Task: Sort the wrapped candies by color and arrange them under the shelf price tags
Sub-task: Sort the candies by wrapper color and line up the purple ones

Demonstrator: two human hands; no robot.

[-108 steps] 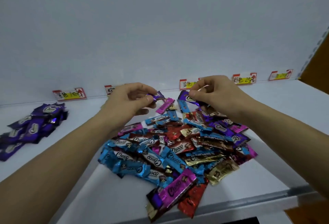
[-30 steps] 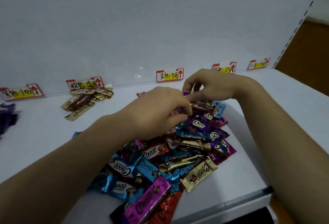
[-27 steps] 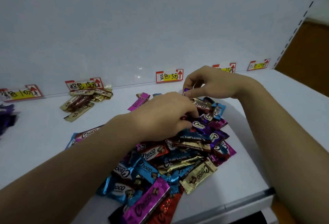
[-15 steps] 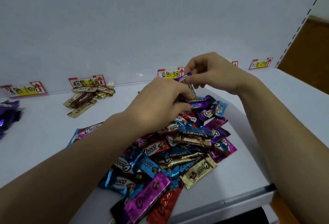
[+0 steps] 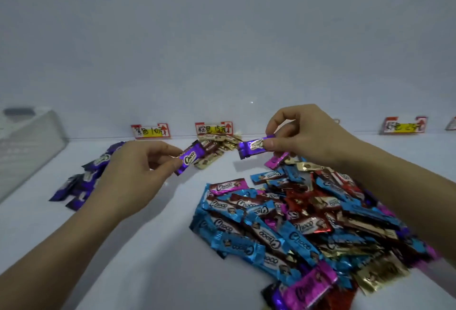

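Left of centre, left hand [image 5: 128, 174] pinching one end of a purple candy [image 5: 190, 159] between thumb and forefinger, other fingers curled; white "Choco" script legible on the wrapper. Right of centre, right hand [image 5: 303, 134] a little higher in the frame, thumb and fingertips closed on a second purple candy [image 5: 254, 146], its print too blurred to read. Both sweets held clear of the white shelf [image 5: 148, 248], near each other but apart.

Lower right: mixed pile [image 5: 296, 223] of blue, red, gold, pink and purple wrappers, "Choco" readable on many. Left side, partly behind the left hand: purple pile [image 5: 84, 181], below a red-and-yellow price tag [image 5: 150, 131] ending "10元". Next along the back wall, second tag [image 5: 214, 128] ending "15元", with a gold-and-brown pile [image 5: 217, 147] at its foot. Far right, third tag [image 5: 404, 126], writing smeared, "25" just made out. Left edge, clear box [image 5: 27, 142] on the shelf.
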